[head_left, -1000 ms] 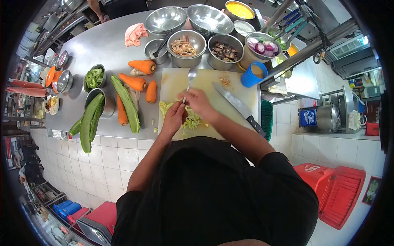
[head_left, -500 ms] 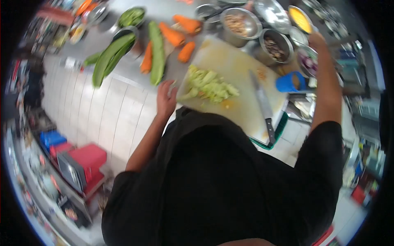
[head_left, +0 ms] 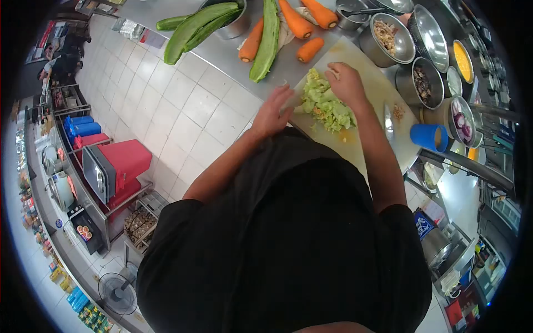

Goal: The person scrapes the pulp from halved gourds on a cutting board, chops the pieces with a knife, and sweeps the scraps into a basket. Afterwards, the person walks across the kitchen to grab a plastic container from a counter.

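A pile of chopped green leaf vegetable, lettuce-like (head_left: 326,105), lies on the white cutting board (head_left: 363,145). My right hand (head_left: 347,86) hovers at the pile's upper right edge, fingers loosely curved and apart, holding nothing visible. Left of the pile, past the board's edge, my left hand (head_left: 273,112) has its fingers spread and is empty. Partly hidden by my right forearm, a knife (head_left: 389,123) rests on the board, its handle out of sight. Some small brown chopped bits (head_left: 398,112) sit beside the blade.
Carrots (head_left: 297,21) and long green gourds (head_left: 265,41) lie on the steel counter left of the board. Metal bowls of chopped food (head_left: 386,41) line the right side, near a blue cup (head_left: 428,137) and a bowl of cut onions (head_left: 462,121). A red bin (head_left: 125,161) stands on the floor.
My right hand has come back from the bowls at the upper right to the chopped leaves. My left hand stays beside the board, its fingers now spread. The camera view has shifted.
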